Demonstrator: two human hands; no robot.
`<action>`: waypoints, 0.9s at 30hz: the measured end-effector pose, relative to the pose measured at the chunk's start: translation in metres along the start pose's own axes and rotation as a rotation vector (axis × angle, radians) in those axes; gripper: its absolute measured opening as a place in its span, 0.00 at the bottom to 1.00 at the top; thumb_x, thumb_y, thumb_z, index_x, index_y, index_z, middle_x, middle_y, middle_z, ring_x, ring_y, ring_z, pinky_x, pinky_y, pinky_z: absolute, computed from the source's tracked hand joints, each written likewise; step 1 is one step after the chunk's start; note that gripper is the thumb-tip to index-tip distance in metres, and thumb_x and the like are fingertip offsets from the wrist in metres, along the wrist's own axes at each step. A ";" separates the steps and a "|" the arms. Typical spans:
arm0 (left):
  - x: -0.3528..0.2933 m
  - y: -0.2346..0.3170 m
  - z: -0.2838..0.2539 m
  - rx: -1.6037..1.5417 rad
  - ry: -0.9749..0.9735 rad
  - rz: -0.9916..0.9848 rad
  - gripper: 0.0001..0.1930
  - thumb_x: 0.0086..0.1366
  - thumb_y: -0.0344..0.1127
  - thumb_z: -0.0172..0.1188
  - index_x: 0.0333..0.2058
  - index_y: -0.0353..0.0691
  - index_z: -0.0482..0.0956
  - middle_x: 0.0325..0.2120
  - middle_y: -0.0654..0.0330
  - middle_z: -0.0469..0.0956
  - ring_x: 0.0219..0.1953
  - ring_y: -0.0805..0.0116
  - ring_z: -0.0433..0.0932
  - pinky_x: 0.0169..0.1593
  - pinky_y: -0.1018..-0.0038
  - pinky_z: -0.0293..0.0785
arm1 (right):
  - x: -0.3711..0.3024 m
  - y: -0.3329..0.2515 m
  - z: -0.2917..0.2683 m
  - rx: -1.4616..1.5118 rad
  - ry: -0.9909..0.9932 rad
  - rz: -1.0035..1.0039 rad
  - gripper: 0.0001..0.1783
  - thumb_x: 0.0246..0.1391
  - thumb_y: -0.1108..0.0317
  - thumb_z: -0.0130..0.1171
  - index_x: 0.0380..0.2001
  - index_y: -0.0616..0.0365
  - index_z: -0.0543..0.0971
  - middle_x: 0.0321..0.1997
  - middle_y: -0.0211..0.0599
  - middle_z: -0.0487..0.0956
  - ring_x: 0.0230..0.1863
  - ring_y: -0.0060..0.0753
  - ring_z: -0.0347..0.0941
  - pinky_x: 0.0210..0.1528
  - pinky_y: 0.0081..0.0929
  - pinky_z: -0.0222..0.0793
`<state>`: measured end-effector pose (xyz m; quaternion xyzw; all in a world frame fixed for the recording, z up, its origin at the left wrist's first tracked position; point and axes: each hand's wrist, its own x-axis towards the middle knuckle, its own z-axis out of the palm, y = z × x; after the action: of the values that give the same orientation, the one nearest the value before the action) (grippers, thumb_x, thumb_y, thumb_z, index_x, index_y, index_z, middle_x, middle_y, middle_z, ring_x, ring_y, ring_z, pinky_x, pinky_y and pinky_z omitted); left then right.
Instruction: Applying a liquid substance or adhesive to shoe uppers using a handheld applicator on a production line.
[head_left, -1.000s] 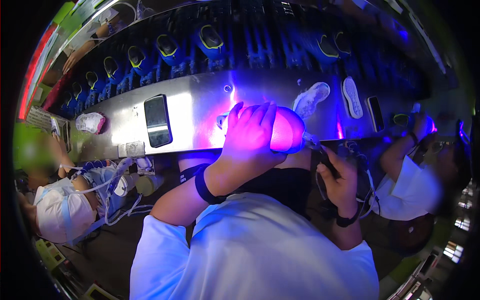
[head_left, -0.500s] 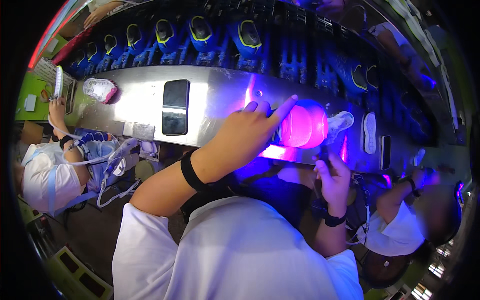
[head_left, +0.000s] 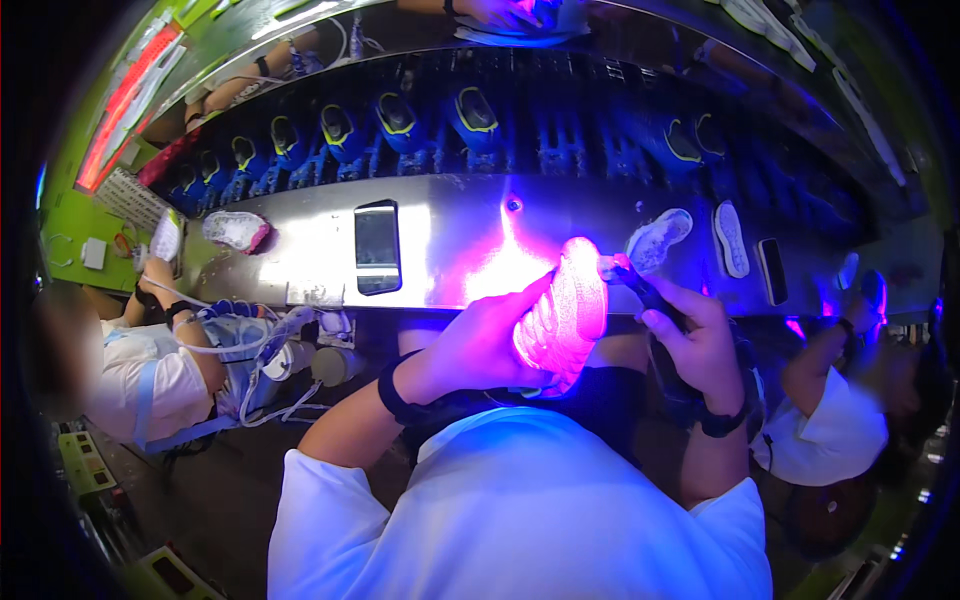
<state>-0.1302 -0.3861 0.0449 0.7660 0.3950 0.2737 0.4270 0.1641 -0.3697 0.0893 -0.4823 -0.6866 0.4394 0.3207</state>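
My left hand [head_left: 485, 340] is closed around a shoe [head_left: 565, 315] that glows pink under purple light. The shoe is tilted over the near edge of the metal bench [head_left: 310, 250], one end pointing away from me. In my right hand [head_left: 705, 345] is a dark-handled brush [head_left: 640, 287]. Its lit tip meets or nearly meets the shoe's far right edge; bright glare hides the exact contact. Just beyond the brush lies a white shoe sole [head_left: 660, 238] on the bench. My left fingers are partly hidden behind the shoe.
A phone [head_left: 377, 250] and a white-and-pink sole [head_left: 237, 231] lie left on the bench. Rightward are another white sole [head_left: 731, 240] and a second phone [head_left: 772, 270]. Blue shoes [head_left: 400, 118] stand on a dark rack behind. People work on both sides.
My left hand has turned the shoe and drawn it nearer to me. My right hand has brought the brush up to the shoe's edge. The whole view has shifted slightly.
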 end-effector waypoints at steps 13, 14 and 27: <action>0.032 -0.012 0.034 -0.253 -0.074 -0.423 0.49 0.50 0.42 0.81 0.66 0.31 0.64 0.56 0.56 0.77 0.59 0.64 0.76 0.64 0.65 0.70 | -0.017 0.051 -0.019 0.170 -0.009 0.071 0.22 0.57 0.74 0.67 0.55 0.65 0.80 0.51 0.43 0.84 0.50 0.32 0.80 0.58 0.30 0.71; 0.038 -0.009 0.033 -0.370 -0.072 -0.441 0.46 0.53 0.40 0.79 0.66 0.32 0.64 0.56 0.56 0.76 0.59 0.64 0.76 0.64 0.65 0.71 | -0.018 0.053 -0.016 0.300 -0.011 0.177 0.21 0.57 0.73 0.67 0.55 0.64 0.80 0.50 0.42 0.84 0.50 0.30 0.80 0.58 0.30 0.71; 0.051 0.023 0.033 -0.700 -0.037 -0.503 0.42 0.60 0.37 0.72 0.65 0.23 0.60 0.56 0.49 0.75 0.60 0.63 0.74 0.63 0.66 0.71 | -0.025 0.086 -0.006 0.203 0.103 0.113 0.22 0.58 0.73 0.66 0.56 0.61 0.80 0.42 0.38 0.85 0.43 0.24 0.79 0.50 0.26 0.73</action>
<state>-0.0691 -0.3651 0.0529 0.4597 0.4450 0.2650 0.7214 0.2106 -0.3782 0.0128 -0.5073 -0.5928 0.4986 0.3776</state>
